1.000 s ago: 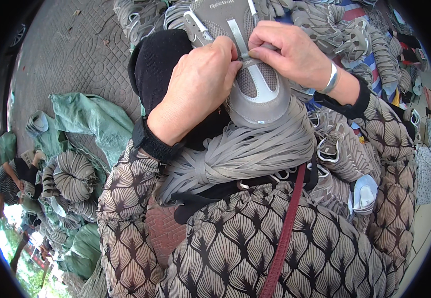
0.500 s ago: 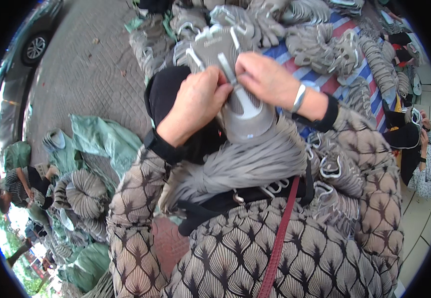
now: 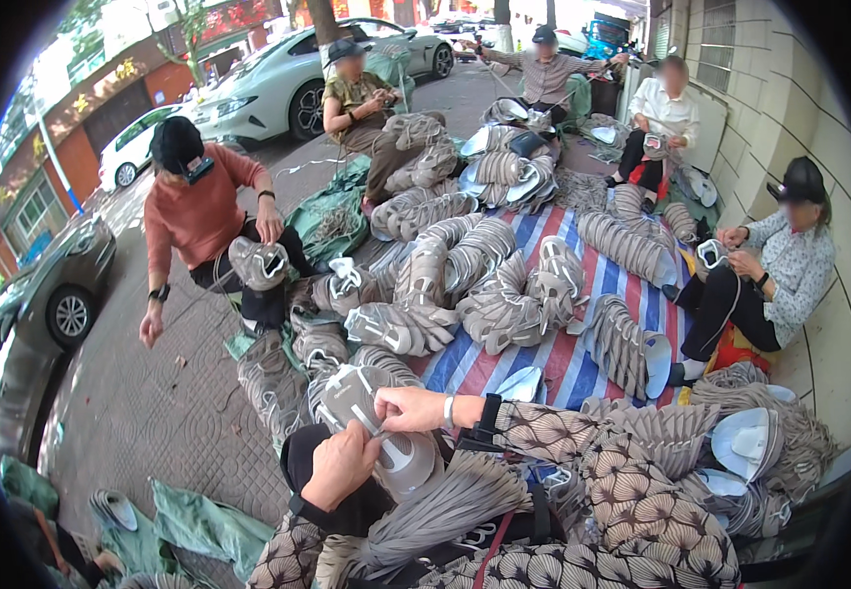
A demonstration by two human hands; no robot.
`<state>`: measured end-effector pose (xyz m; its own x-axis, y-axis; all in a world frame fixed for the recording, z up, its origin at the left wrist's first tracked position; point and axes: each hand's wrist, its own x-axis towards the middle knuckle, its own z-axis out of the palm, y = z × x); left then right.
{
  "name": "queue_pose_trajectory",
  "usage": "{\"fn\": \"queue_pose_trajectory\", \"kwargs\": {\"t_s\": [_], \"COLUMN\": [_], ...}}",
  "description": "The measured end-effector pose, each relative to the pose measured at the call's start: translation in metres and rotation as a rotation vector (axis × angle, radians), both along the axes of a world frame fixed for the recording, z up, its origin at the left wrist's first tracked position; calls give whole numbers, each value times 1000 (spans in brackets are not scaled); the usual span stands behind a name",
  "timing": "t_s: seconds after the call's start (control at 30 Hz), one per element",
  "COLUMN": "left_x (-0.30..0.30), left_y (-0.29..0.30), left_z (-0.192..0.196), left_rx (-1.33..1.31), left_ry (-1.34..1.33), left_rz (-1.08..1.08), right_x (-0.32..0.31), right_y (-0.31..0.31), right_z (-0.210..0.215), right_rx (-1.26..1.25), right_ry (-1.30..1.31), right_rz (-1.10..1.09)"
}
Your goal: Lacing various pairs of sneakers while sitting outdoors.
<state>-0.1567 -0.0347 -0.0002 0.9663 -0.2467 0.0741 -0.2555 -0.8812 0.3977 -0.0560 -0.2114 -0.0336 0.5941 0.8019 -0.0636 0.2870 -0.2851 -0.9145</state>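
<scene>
Two bare hands are at work at the near edge, on one grey shoe upper (image 3: 411, 466) held up just beyond the lap. The left hand (image 3: 342, 466) and the right hand (image 3: 413, 408) both pinch at its front, thumbs pressed to fingers (whether a lace lies between the fingertips I can't tell from here). One silver band (image 3: 449, 410) circles the right wrist. Just below the upper lies one thick bundle of flat grey laces (image 3: 445, 510), smooth and ribbon-like.

Five other people sit around the pile: one in a salmon top (image 3: 195, 211) on the left, three farther off, one in a speckled blouse (image 3: 798, 260) on the right. The left one has a single upper (image 3: 259, 263) under one hand; the right one handles another, white-edged upper (image 3: 712, 253).

One open green sack (image 3: 298, 221) at far left has a tangle of greyish strands in it. Nested uppers, too many to count, curl in ribbed, caterpillar-like rows over a red, white and blue striped sheet (image 3: 455, 363). Crumpled green woven cloth (image 3: 205, 525) lies near left, on patterned paving (image 3: 190, 412).
</scene>
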Motion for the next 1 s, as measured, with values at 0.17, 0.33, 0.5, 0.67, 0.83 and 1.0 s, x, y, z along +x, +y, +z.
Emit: {"fn": "queue_pose_trajectory", "kwargs": {"t_s": [0.17, 0.33, 0.5, 0.67, 0.83, 1.0], "left_x": [17, -3, -72, -118, -117, -108], "left_y": [16, 62, 183, 208, 185, 206], "left_z": [-24, 11, 14, -39, -79, -65], "left_rx": [-121, 175, 324, -382, -345, -7], "left_ry": [18, 117, 23, 28, -98, -201], "left_rz": [29, -38, 332, 705, 720, 680], "right_x": [10, 20, 27, 24, 37, 88], "right_y": [3, -24, -79, -105, -126, -234], "right_z": [6, -8, 17, 40, 0, 34], "right_rx": [-44, -108, -549, -352, 532, 961], "right_ry": [-59, -739, -1064, -176, 373, 649], "right_rz": [76, -196, -429, -472, -619, -789]}}
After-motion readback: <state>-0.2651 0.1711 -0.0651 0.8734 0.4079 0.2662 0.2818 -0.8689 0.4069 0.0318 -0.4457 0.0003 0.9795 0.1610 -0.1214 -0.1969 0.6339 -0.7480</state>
